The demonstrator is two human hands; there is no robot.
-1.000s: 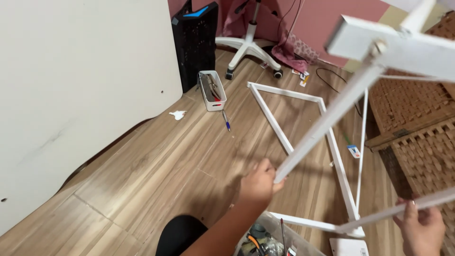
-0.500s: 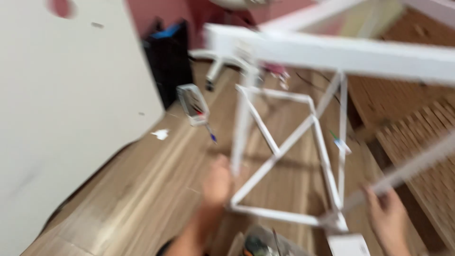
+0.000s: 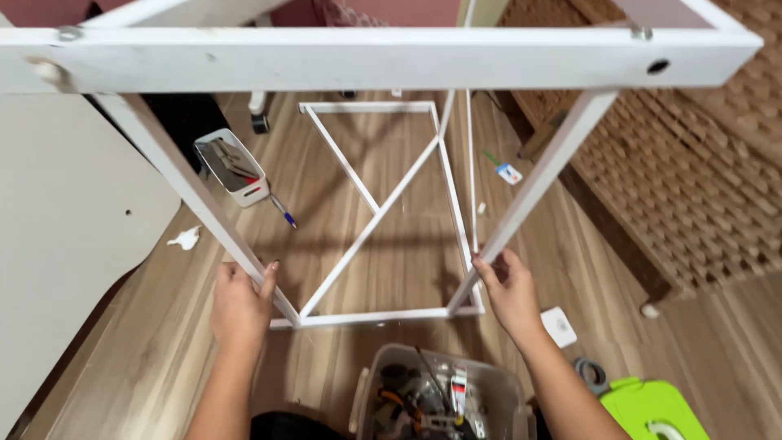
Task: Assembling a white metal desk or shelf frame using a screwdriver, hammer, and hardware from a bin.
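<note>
Frame: white square-tube metal frame stands upright on the wood floor, between both hands.
Left hand: fingers wrapped round the left leg.
Right hand: fingers clasp the right leg.
Technique: keep both grips level so the frame stays square, clear of the clear plastic tool bin just below the fingers.

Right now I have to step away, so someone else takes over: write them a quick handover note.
Left hand grips the left upright of the white metal frame; right hand grips the right upright. The frame stands on the wood floor, its top bar close to the camera. An open clear bin of tools sits just below the hands. Done: frame upright, both hands steadying it. Left: nothing tells.
</note>
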